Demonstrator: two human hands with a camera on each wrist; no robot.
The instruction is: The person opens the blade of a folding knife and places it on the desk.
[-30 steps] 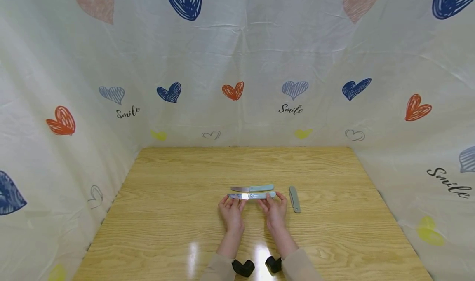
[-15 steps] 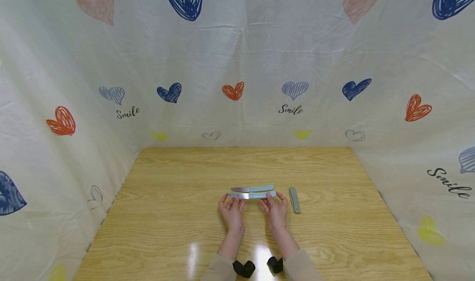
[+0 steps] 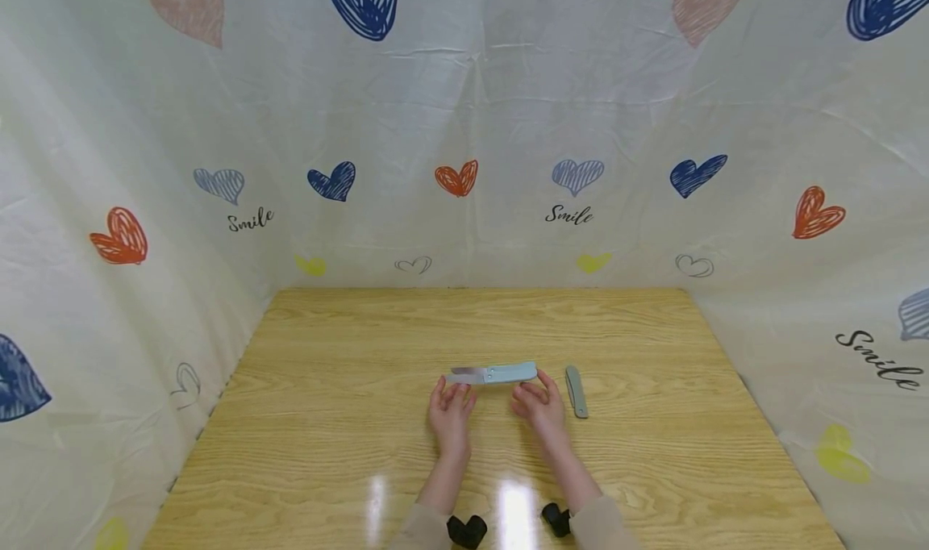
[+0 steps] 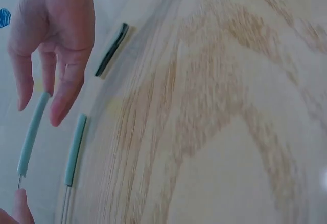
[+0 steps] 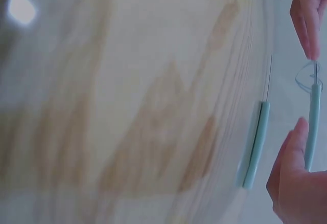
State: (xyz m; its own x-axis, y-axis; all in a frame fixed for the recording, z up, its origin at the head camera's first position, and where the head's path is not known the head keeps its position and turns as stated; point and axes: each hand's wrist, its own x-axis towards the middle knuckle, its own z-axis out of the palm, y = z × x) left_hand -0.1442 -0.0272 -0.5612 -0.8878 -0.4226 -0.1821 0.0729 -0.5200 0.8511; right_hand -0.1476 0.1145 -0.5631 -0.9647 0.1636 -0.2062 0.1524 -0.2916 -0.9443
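My left hand (image 3: pixel 450 421) pinches the blade tip of a small fruit knife (image 3: pixel 510 373) with a pale blue handle, held raised above the table. My right hand (image 3: pixel 544 411) is at the butt of that handle; in the left wrist view one fingertip touches the butt, while the thumb stands apart. A second, similar knife (image 4: pixel 76 150) lies on the table behind it; from the head its handle is mostly covered by the raised one. The raised knife's handle (image 5: pixel 313 116) runs between both hands in the right wrist view.
A grey-green folded knife (image 3: pixel 576 391) lies right of my right hand. The wooden table (image 3: pixel 348 453) ends at a white curtain (image 3: pixel 392 122) printed with hearts. Black wrist cameras (image 3: pixel 467 531) sit by both sleeves.
The raised knife has turned and risen slightly, now overlapping the knife behind it. My right hand has loosened from the handle to touch its end; the right forearm has shifted outward.
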